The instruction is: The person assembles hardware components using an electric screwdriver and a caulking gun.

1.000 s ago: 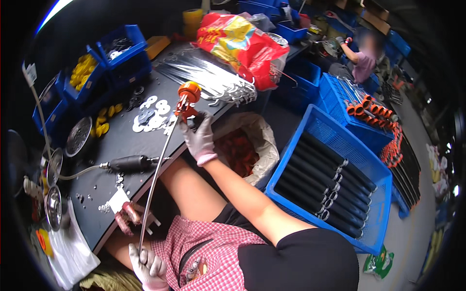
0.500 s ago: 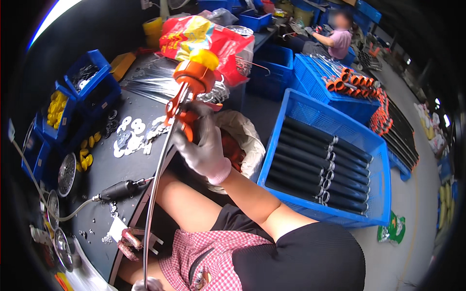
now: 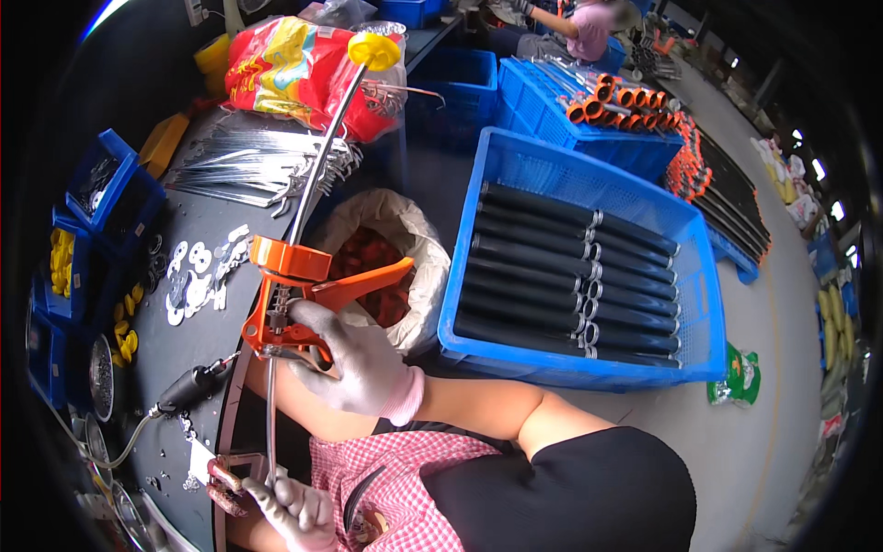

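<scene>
The right hand (image 3: pixel 354 363) is wrapping its gloved fingers around the orange caulking-gun frame (image 3: pixel 290 304), held above the worktop (image 3: pixel 198 354) edge; the left hand (image 3: pixel 294 511) is pinching the steel rod (image 3: pixel 313 179) at its lower end. Keeping rod and frame in line while sliding looks wise, so the yellow disc (image 3: pixel 374 51) is not swinging into the white sack (image 3: pixel 418 248)

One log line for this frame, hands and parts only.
right hand: grips orange handle | left hand: holds rod end | yellow disc on far end | black tubes in blue crate
</scene>
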Available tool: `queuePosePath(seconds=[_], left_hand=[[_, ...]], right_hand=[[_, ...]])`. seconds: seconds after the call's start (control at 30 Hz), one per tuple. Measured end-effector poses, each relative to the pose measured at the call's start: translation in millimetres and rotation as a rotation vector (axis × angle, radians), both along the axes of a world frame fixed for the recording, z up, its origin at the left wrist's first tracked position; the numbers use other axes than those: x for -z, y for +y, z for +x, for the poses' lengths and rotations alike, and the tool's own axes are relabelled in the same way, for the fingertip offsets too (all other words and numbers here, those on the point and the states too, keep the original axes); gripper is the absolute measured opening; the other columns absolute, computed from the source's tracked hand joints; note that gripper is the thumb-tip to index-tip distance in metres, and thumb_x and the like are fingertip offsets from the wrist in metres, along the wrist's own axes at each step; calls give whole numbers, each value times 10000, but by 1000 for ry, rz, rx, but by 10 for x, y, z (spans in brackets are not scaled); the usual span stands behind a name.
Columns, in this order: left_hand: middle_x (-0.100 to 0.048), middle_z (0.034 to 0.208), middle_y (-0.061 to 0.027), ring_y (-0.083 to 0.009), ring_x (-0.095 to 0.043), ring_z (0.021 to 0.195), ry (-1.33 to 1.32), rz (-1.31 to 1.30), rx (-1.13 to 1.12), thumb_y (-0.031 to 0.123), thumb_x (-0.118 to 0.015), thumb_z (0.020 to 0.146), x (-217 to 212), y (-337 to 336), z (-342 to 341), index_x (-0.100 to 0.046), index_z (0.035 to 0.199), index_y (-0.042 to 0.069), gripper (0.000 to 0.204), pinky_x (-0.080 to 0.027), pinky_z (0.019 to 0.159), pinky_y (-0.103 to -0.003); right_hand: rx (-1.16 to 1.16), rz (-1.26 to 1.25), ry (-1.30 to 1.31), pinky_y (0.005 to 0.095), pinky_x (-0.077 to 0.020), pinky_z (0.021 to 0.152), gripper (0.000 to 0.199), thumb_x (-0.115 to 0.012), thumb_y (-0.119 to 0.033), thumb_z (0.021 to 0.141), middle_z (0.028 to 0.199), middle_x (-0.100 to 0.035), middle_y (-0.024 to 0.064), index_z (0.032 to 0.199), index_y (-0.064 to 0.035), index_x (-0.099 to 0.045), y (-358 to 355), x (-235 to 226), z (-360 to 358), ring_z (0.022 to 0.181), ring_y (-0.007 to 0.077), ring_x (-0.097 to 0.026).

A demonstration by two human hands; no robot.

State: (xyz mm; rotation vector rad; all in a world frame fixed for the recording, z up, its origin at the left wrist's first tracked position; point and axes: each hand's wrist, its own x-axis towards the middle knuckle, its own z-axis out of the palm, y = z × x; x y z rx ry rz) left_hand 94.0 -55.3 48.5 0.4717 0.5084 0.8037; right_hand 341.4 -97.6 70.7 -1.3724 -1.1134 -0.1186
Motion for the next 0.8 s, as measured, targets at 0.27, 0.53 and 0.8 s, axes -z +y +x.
queuePosePath(seconds=[0.27, 0.53, 0.8], left_hand=[[-288, 527, 53, -16, -226, 341, 60, 345, 93, 390, -406, 1022, -151, -79, 285, -510, 893, 32, 394, -152, 300, -188], [-314, 546, 43, -49, -270, 376, 174, 518, 132, 335, -444, 1000, -107, 93, -406, -461, 1262, -24, 445, -208, 333, -215], [-391, 666, 22, -88, -351, 525, -230, 167, 157, 286, -496, 958, 136, 194, -842, -478, 1309, -36, 477, -311, 505, -221]], right_hand=[[20, -46, 81, 411, -506, 623, 777, -708, -153, 755, 930, -614, 193, 1411, -8, -318, -182, 212, 38, 696, 314, -619], [520, -593, -750, 365, -554, 603, 288, -625, -109, 754, 908, -675, 122, 1032, -38, -643, -1850, 1158, 1928, 729, 275, -655], [266, -2084, -470, 433, -499, 791, 193, -565, -165, 828, 1118, -580, 169, 979, -84, -654, -3698, 2103, 2803, 1031, 318, -594]])
